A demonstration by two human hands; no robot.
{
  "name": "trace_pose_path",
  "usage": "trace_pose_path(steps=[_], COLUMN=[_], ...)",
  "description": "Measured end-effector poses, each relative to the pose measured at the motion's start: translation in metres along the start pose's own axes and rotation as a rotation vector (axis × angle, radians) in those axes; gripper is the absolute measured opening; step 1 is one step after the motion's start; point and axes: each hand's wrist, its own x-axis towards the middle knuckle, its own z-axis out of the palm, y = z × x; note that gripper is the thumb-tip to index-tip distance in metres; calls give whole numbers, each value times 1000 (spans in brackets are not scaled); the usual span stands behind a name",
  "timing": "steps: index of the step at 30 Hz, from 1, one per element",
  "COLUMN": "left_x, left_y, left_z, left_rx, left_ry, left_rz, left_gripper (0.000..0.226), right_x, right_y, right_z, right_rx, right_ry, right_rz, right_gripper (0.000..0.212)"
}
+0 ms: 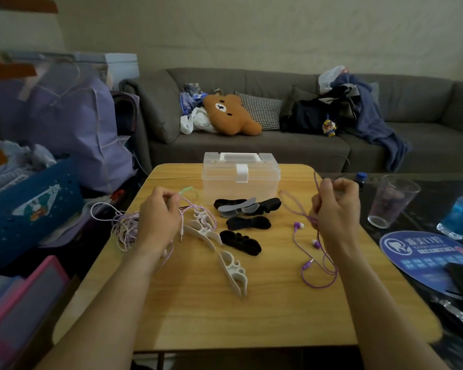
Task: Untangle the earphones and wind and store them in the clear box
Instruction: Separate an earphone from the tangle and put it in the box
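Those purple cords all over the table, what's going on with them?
A person is sorting out tangled earphones. The right hand holds up a purple earphone cord, its buds and plug dangling over the wooden table. The left hand pinches cords running from a pale tangle at the table's left edge. White winders and black winders lie unused in the middle. The clear box behind them is shut, with nothing visible inside yet.

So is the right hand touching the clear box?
Apart. The head view shows bare tabletop between the right hand, which grips the purple earphone cord, and the clear box.
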Motion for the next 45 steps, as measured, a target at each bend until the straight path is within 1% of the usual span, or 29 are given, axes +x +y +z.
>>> trace_pose_path(steps=[3,6,9,11,13,14,18,19,21,22,24,25,27,28,29,30,31,32,33,34,35,36,37,38,39,40,42,43,45], left_x=[3,9,19,29,36,37,43,48,56,59,61,59,56,53,49,43,34,22,8,-8,-22,-35,-46,-53,-56,-56,-54,-52,-46], left_y=[4,1,-8,-15,-21,-21,-26,-27,-22,-16,-1,6,21,27,33,41,49,60,68,77,82,84,81,76,73,70,68,66,62], left_z=[-4,-9,-14,-14,-10,-8,0,-1,-5,-7,-11,-13,-16,-17,-17,-16,-15,-16,-18,-19,-19,-18,-14,-9,-5,-3,-1,-2,-7], left_rx=[-209,-370,-412,-374,-280,-225,-10,61,240,322,449,514,714,814,843,749,530,249,-23,-228,-379,-480,-538,-550,-525,-476,-415,-393,-367], left_ry=[126,175,194,174,136,117,29,-32,-202,-278,-388,-438,-514,-509,-456,-359,-271,-249,-319,-480,-655,-790,-872,-908,-908,-893,-854,-817,-706], left_rz=[-53,-155,-238,-299,-333,-328,-267,-245,-158,-101,-13,-1,-15,-17,23,102,174,197,152,72,-22,-93,-127,-129,-111,-85,-36,-21,-1], left_gripper=[19,13,6,19,31,33,31,28,13,11,32,37,40,43,43,39,34,31,34,47,66,83,96,99,90,76,39,26,16], right_x=[-6,-9,-8,-8,-8,-8,-9,-9,-10,-10,-10,-10,-10,-11,-12,-13,-15,-17,-19,-21,-24,-27,-30,-31,-32,-32,-27,-24,-16], right_y=[2,10,19,22,24,24,24,25,27,28,29,29,28,28,28,27,26,23,21,18,15,12,10,8,8,8,9,9,7], right_z=[12,20,25,27,30,32,39,40,44,45,48,50,55,57,60,62,64,66,68,69,70,71,72,73,73,72,67,63,52], right_rx=[50,3,-98,-153,-160,-160,-168,-174,-192,-198,-208,-209,-188,-176,-170,-168,-162,-142,-101,-46,7,45,70,93,115,126,75,48,70], right_ry=[-81,-122,-181,-236,-255,-255,-268,-274,-289,-299,-314,-317,-321,-323,-325,-328,-334,-340,-347,-358,-369,-383,-401,-422,-443,-459,-450,-430,-372], right_rz=[4,20,81,127,151,156,151,144,124,115,111,114,116,110,98,85,74,70,72,78,83,87,90,90,94,101,94,85,91], right_gripper=[11,11,7,6,8,7,10,11,11,12,12,11,10,10,10,11,11,12,13,13,12,12,12,12,11,12,13,13,9])
